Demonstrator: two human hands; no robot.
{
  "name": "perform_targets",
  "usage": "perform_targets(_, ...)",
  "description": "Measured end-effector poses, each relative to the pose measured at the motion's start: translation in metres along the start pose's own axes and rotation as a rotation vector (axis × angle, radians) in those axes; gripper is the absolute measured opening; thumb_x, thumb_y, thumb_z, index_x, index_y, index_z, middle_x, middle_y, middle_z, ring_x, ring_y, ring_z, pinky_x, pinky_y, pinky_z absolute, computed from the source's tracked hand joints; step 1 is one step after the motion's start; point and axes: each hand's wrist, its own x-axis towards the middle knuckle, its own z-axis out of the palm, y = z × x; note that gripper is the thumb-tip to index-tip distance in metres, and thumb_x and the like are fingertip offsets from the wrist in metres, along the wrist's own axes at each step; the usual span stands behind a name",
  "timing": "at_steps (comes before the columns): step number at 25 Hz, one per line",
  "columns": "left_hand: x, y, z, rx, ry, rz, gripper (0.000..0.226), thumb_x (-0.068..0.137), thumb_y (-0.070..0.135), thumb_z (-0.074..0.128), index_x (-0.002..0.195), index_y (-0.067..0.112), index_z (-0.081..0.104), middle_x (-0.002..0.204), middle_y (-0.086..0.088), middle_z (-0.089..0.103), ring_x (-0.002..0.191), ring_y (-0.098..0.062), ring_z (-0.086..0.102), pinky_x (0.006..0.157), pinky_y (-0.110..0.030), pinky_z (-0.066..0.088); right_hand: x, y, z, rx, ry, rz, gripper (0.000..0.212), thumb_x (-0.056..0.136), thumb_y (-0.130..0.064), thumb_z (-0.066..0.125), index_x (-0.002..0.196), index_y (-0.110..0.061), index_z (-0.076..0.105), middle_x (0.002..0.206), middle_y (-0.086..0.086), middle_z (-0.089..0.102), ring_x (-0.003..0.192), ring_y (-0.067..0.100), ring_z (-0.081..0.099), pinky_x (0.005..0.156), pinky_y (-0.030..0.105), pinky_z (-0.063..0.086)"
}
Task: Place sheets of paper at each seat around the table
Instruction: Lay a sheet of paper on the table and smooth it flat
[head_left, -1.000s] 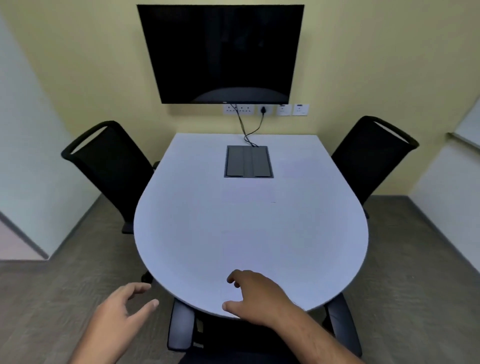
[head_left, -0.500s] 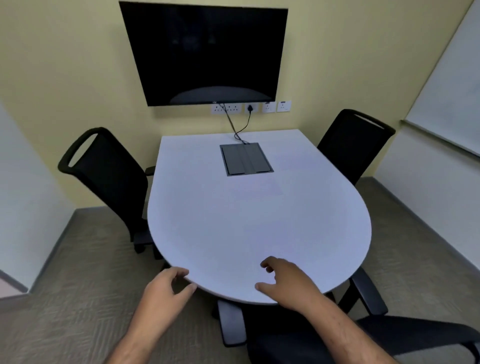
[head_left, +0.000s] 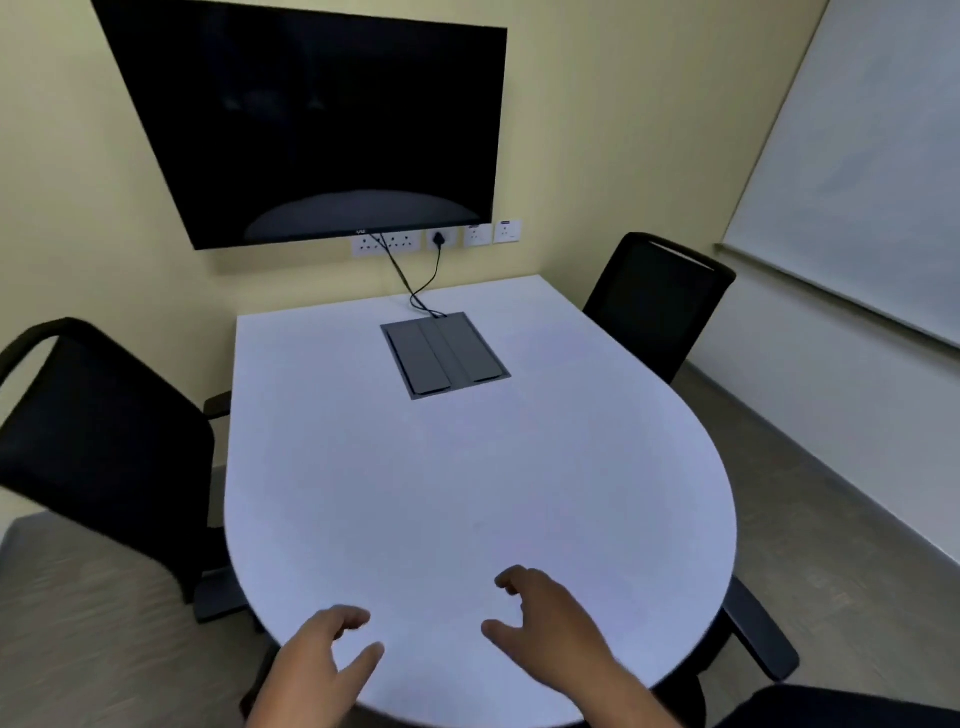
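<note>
No sheet of paper can be made out anywhere on the pale tabletop, and neither hand carries one. The left hand and right hand hover over the rounded near edge, palms down; both forearms are cut off by the bottom of the view. Each grip is loosely spread, fingers curled and apart, holding nothing. Three black chairs show: the left chair beside the tabletop's left edge, cropped at the frame side; the far right chair at the far right corner, its seat hidden behind the tabletop; and the near chair, tucked mostly beneath the near right rim, only an armrest and a dark seat edge visible. A grey cable hatch sits flush in the far middle, with two black cables running from it to the wall sockets beneath the dark wall screen. One pale whiteboard is cut off at right.
</note>
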Motion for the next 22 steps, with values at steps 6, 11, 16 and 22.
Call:
perform_targets(6,0.076,0.006,-0.022,0.103,-0.044,0.024,0.022,0.09,0.04,0.074,0.11,0.039,0.066,0.111,0.025,0.065,0.11,0.001,0.06,0.088,-0.019,0.045,0.092,-0.018,0.002,0.063,0.033,0.02,0.057,0.087,-0.054,0.071,0.138,-0.032,0.057,0.132,-0.008,0.062,0.118,0.012,0.063,0.099,0.029,0.049)
perform_targets(11,0.131,0.01,-0.028,0.099,-0.048,0.011,0.019,0.091,0.04,0.072,0.109,0.034,0.068,0.109,0.021,0.064,0.106,0.0,0.061,0.087,-0.024,0.051,0.13,-0.034,0.009,0.183,0.128,0.043,0.047,0.087,-0.046,0.076,0.129,-0.031,0.062,0.12,-0.013,0.065,0.106,0.011,0.067,0.09,0.03,0.053)
perform_targets(16,0.184,0.005,-0.031,-0.18,-0.044,-0.168,0.01,0.088,0.031,0.077,0.097,0.027,0.073,0.104,0.009,0.069,0.093,-0.011,0.066,0.069,-0.024,0.048,0.148,-0.054,0.031,0.305,0.159,0.115,0.042,0.088,-0.044,0.076,0.126,-0.034,0.061,0.116,-0.017,0.065,0.099,0.003,0.065,0.082,0.026,0.051)
perform_targets(22,0.254,-0.019,-0.048,-0.293,-0.153,-0.168,0.01,0.087,0.025,0.078,0.095,0.018,0.076,0.103,0.009,0.074,0.101,-0.01,0.067,0.075,-0.02,0.048,0.178,-0.093,0.06,0.298,0.234,0.221,0.042,0.089,-0.044,0.076,0.127,-0.032,0.061,0.116,-0.017,0.065,0.099,0.005,0.066,0.081,0.026,0.052)
